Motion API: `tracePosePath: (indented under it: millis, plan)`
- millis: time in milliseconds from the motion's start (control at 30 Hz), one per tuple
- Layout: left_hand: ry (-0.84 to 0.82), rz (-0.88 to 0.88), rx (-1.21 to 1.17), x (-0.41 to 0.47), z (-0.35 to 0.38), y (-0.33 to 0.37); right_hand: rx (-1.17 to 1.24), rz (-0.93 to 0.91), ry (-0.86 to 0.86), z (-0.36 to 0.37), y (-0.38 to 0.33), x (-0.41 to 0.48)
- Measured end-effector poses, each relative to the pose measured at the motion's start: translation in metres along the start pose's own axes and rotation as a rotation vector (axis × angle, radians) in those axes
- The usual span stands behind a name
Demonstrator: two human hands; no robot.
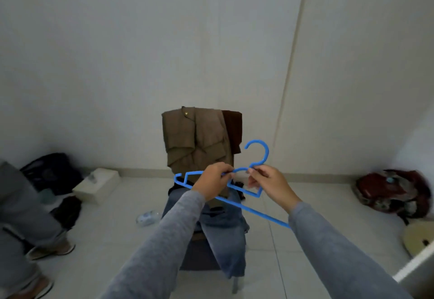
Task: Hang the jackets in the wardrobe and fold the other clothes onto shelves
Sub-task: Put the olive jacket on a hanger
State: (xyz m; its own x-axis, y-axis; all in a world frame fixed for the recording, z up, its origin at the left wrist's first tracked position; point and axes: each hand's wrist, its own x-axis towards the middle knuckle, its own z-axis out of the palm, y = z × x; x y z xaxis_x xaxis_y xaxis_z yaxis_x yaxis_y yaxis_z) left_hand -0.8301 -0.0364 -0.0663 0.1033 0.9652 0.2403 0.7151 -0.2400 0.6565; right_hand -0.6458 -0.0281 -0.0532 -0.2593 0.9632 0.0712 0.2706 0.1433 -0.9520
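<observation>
While the left hand (212, 181) pinches the blue plastic hanger (267, 153) at its shoulder, the right hand (270, 184) grips its neck just below the hook. Just beyond, a brown jacket (195, 139) drapes a chair back, with blue jeans (225, 223) on the seat.

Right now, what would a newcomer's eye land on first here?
The bright blue plastic hanger stands out at centre frame, with the left hand and right hand pinching it near the hook. Just behind it, an olive-brown jacket hangs over the back of a dark chair, with blue denim jeans draped over the seat below.
</observation>
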Motion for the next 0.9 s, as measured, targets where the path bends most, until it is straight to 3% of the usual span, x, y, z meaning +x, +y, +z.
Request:
tracePosePath:
  millis: [133,333,567,800,900]
  plan:
    - [0.027,-0.087,-0.001,0.061,-0.027,-0.051,0.155,0.042,-0.076,0.029,-0.002,0.096]
    - [0.041,-0.22,-0.044,0.164,-0.061,-0.115,0.133,0.043,-0.243,0.052,-0.01,0.252]
    - [0.058,-0.264,-0.08,0.215,-0.081,-0.154,-0.018,-0.051,-0.29,0.075,-0.011,0.322]
    - [0.036,-0.246,-0.047,0.287,-0.109,-0.206,-0.069,-0.1,-0.183,0.083,-0.022,0.395]
    - [0.133,-0.278,-0.101,0.329,-0.129,-0.242,-0.086,-0.107,0.006,0.079,-0.028,0.43]
